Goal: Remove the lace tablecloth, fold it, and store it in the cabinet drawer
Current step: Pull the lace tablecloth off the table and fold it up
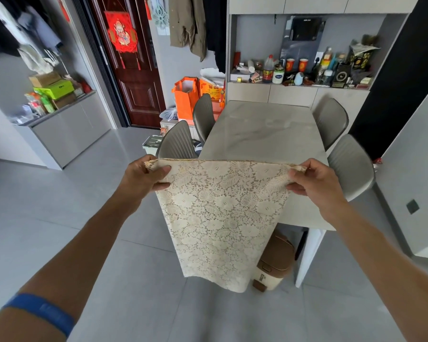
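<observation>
The cream lace tablecloth [220, 218] hangs in the air in front of me, folded into a narrower panel that tapers toward the floor. My left hand [143, 178] grips its top left corner, thumb over the edge. My right hand [316, 178] pinches the top right corner. The top edge is stretched level between both hands, just in front of the near end of the grey marble table [262, 129], whose top is bare. A grey cabinet [67, 129] stands at the left wall; no drawer shows open.
Grey chairs flank the table, two on the left [178, 141] and two on the right [351, 164]. A brown-lidded bin [274, 262] sits under the table's near end. Orange bags [185, 95] stand by the door. A cluttered shelf [307, 67] lies beyond the table.
</observation>
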